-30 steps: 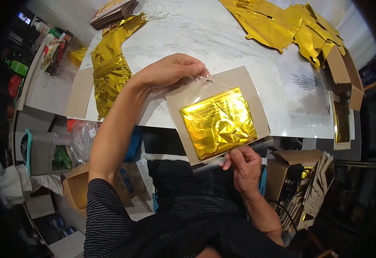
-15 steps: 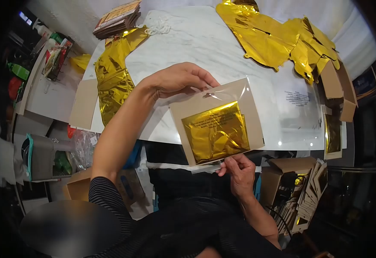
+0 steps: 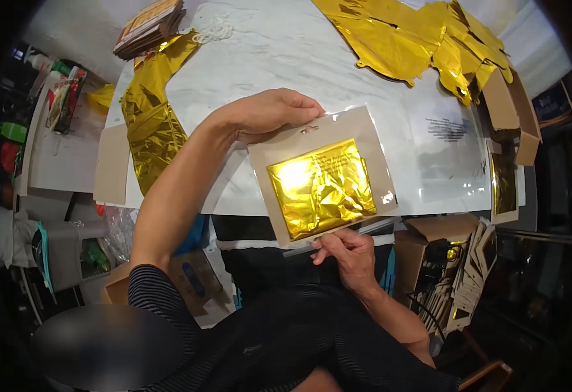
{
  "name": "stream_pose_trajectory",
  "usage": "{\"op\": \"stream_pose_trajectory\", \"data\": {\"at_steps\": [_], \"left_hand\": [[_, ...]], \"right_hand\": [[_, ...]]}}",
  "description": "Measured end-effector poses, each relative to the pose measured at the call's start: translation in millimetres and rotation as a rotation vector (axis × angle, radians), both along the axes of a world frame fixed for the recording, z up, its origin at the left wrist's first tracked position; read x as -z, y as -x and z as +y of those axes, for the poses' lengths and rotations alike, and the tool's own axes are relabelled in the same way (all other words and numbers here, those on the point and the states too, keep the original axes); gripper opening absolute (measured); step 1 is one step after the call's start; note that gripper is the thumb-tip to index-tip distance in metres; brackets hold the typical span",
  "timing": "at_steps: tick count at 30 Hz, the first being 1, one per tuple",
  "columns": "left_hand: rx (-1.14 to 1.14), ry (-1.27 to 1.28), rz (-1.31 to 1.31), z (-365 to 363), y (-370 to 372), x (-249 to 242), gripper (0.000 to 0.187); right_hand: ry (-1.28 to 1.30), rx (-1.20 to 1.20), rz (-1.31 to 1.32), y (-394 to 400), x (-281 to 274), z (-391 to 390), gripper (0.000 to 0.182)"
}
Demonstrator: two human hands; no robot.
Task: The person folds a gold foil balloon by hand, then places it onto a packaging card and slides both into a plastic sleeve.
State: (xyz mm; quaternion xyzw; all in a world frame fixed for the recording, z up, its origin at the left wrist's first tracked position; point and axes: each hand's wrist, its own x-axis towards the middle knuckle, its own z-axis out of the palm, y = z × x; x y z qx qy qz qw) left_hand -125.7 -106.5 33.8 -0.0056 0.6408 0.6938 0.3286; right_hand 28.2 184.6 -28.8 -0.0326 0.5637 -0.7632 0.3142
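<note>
Over the table's near edge I hold a clear plastic bag (image 3: 392, 206) with a tan backing card (image 3: 266, 204) and a folded gold foil balloon (image 3: 322, 189) inside. Its face is turned up, and light glares off the foil. My left hand (image 3: 276, 114) is closed on the bag's upper edge, with part of the fingers hidden behind the card. My right hand (image 3: 348, 256) pinches the transparent flap along the bag's lower edge between thumb and fingers.
Loose gold foil balloons (image 3: 410, 49) lie at the back right, another gold foil piece (image 3: 152, 114) at left. A card stack (image 3: 147, 29) and white string (image 3: 213, 29) lie behind. Clear bags (image 3: 453, 153) rest at right. Below stands a carton (image 3: 423, 261) of packed cards.
The bag has shifted slightly left and up in view and tilted, so glare now covers the foil. My right hand has slid left along the lower edge. My head view has shifted too.
</note>
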Motion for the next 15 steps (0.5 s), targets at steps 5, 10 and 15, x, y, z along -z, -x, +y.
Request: {"op": "stream_pose_trajectory", "data": {"at_steps": [5,10,15], "left_hand": [[0.026,0.065,0.065,-15,1,-7,0.028],[-0.032,0.011,0.007,-11,-4,-8,0.031],[-0.019,0.353,0.292,-5,4,-9,0.03]], "right_hand": [[0.015,0.108,-0.053,0,4,-6,0.018],[0.02,0.138,-0.142,-2,-3,-16,0.016],[0.027,0.173,-0.167,0,-4,-26,0.019]]}}
